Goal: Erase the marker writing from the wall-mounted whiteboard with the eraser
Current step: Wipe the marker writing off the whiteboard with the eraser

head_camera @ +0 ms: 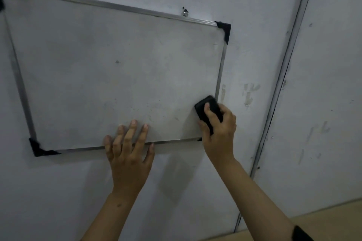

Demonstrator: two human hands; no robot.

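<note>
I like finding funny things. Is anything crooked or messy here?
The whiteboard is faintly smudged, with one dark speck. The wall beside it has chipped paint. Its slant may just be the camera.

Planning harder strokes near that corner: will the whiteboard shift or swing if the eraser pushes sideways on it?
Probably it can swing: the whiteboard seems to hang only from two hooks on its top edge, and it sits tilted. The left hand lies flat across its bottom frame, likely steadying it. The thin frame suggests it is light, so the eraser could nudge it.
</note>
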